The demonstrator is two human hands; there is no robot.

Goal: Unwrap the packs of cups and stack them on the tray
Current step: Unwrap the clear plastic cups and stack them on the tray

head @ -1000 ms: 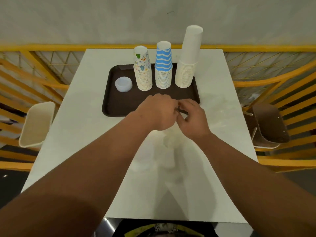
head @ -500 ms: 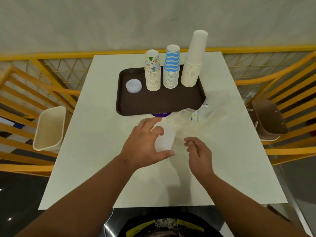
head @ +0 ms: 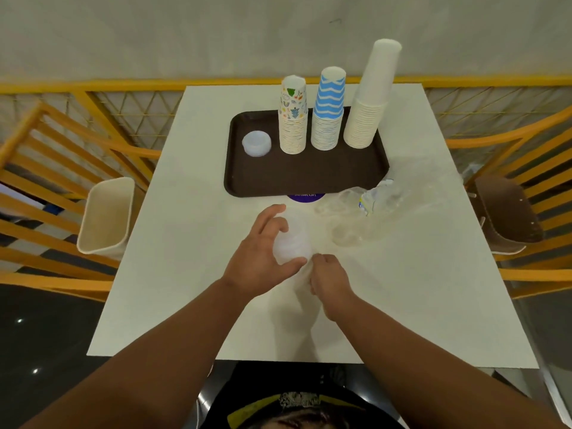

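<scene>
Two hands work one pack of translucent cups [head: 292, 243] at 6 o'clock of the tray [head: 305, 174], on the desk [head: 185, 243]. Left hand [head: 263, 252] wraps the stack's side; right hand [head: 329, 278], which half a second ago hovered apart with nothing in its grip, now pinches the wrapper's near end. Probably light, slick and easily crushed, so hold low around the nested rims.

The setting looks like a café or canteen dining area. A white square surface [head: 198, 230] carries a brown serving tray [head: 306, 178] of stacked disposable cups [head: 292, 119], with moulded plastic chairs [head: 106, 215] on either side and yellow railings [head: 62, 144] behind them.
</scene>
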